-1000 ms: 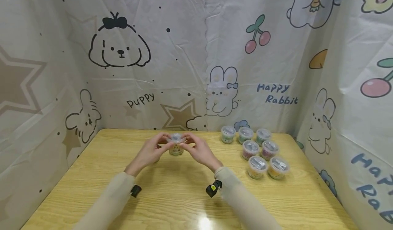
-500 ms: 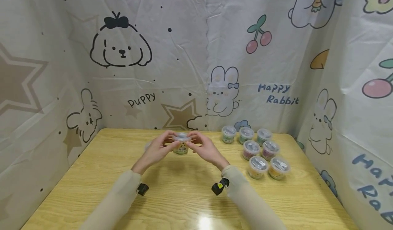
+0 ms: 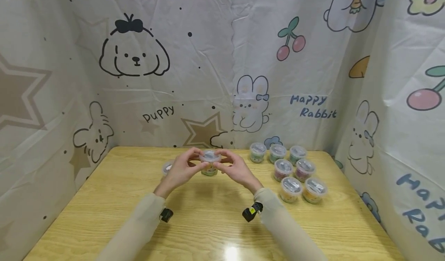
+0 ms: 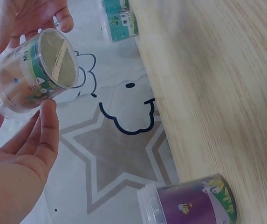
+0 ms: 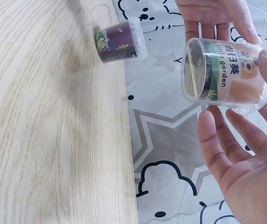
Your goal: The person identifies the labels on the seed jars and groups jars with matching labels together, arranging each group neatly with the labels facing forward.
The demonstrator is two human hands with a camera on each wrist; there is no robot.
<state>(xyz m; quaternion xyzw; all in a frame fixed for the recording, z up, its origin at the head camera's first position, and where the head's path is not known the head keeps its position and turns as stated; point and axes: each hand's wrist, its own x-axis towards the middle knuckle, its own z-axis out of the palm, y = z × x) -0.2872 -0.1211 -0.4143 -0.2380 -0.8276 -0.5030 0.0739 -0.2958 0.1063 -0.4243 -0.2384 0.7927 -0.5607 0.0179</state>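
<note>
Between both hands is a clear plastic planting cup (image 3: pixel 209 169) with a lid and an orange-and-green "little garden" label. My left hand (image 3: pixel 182 169) grips its left side and my right hand (image 3: pixel 240 171) its right, thumbs toward me, fingers curled round the lid's edge. In the wrist views the cup (image 5: pixel 226 74) is raised off the table, its base showing dark contents and a pale stick. A second cup (image 3: pixel 167 167), partly hidden behind my left hand, stands on the table; the right wrist view shows this cup's purple label (image 5: pixel 119 42).
On the right of the wooden table (image 3: pixel 205 230) stand several lidded cups: green ones (image 3: pixel 257 153) at the back, purple ones (image 3: pixel 283 170) in the middle, yellow ones (image 3: pixel 291 190) in front. A printed curtain (image 3: pixel 201 79) borders the table's back and sides.
Both hands have shifted right together, carrying the orange-labelled cup. The purple cup at the left has come partly into view from behind my left hand. The cups on the right stay put.
</note>
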